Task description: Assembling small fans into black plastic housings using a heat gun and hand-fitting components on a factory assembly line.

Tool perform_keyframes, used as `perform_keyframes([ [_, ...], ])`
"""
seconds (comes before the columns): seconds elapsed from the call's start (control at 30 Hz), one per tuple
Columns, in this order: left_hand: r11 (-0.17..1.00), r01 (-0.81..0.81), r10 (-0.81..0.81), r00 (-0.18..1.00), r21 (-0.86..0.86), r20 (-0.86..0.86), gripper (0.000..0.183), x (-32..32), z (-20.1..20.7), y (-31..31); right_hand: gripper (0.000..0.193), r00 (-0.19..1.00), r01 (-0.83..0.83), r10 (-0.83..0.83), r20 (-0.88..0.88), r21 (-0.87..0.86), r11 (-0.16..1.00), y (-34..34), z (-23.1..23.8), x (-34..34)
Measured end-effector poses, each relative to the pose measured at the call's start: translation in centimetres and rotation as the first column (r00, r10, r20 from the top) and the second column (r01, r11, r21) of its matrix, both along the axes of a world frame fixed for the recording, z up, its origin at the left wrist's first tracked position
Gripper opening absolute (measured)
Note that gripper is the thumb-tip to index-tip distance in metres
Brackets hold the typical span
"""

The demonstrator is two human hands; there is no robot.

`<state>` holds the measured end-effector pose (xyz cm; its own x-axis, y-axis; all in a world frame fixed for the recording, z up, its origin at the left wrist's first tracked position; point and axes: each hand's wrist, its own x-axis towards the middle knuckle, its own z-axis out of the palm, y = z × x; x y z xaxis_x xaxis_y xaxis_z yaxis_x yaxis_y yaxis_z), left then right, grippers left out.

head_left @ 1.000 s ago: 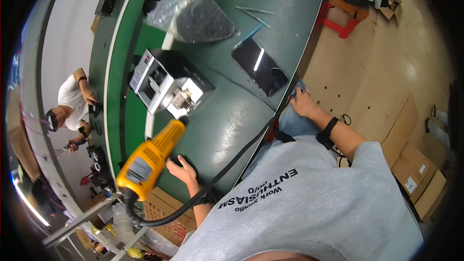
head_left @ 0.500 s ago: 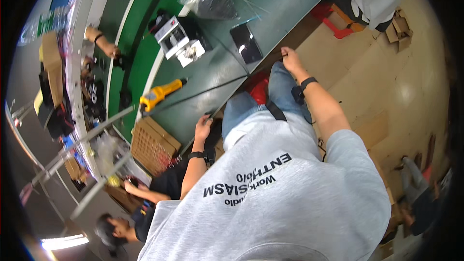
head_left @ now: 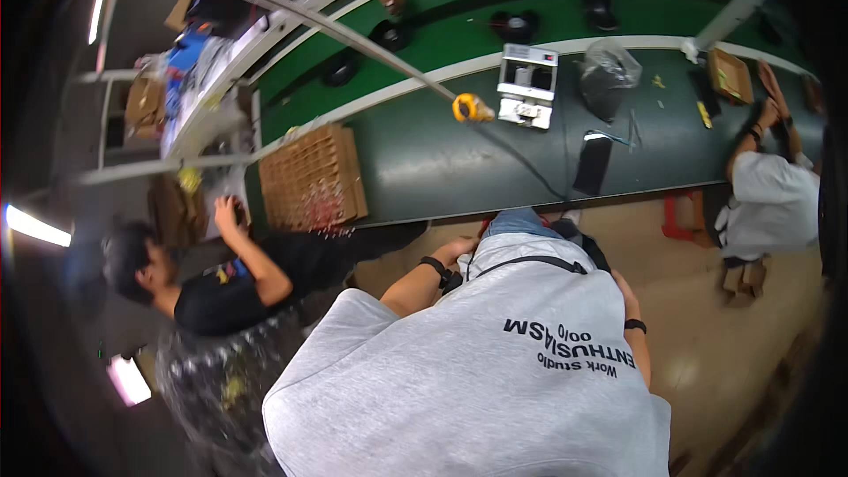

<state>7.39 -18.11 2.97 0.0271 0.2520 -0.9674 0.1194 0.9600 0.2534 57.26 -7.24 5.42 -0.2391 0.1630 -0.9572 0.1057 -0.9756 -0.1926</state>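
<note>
My left hand [head_left: 457, 250] is at the left side of my waist, below the workbench [head_left: 424, 172] edge. Its fingers are partly hidden against my clothes and too unclear to read. Down at my right hip is my right hand [head_left: 622, 286], its fingers hidden by my body. Nothing shows in either hand. On the bench in front of me lies a dark smartphone [head_left: 593, 164]. Beyond it stand a white box-shaped device [head_left: 527, 84] and a clear plastic bag [head_left: 609, 75] with dark contents. A yellow power tool [head_left: 472, 108] is to the left of the device.
A divided cardboard box [head_left: 314, 178] stands on the bench's left end. Behind the bench runs a green conveyor belt [head_left: 459, 4] carrying several black parts. A person in black [head_left: 234, 291] sits at left, and one in a light shirt [head_left: 773, 203] at right. A metal bar [head_left: 353, 40] crosses above.
My view has turned and the bench now lies more level across it. Both hands have drawn back from the bench edge to my waist and hip.
</note>
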Motion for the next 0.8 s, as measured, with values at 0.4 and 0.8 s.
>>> perform_keyframes([
  [0.4, 0.894, 0.301, -0.125, 0.879, -0.332, 0.46, 0.031, 0.8, 0.6, 11.9, 0.054, 0.911, 0.26, -0.284, 0.298, 0.117, 0.958, -12.4, 1.7, 2.2],
  [0.8, 0.938, 0.313, -0.189, 0.824, -0.15, 0.534, 0.011, 24.6, 4.6, 16.7, 0.04, 0.182, 0.964, -0.96, 0.214, 0.153, 0.217, -35.8, -6.6, 13.2],
])
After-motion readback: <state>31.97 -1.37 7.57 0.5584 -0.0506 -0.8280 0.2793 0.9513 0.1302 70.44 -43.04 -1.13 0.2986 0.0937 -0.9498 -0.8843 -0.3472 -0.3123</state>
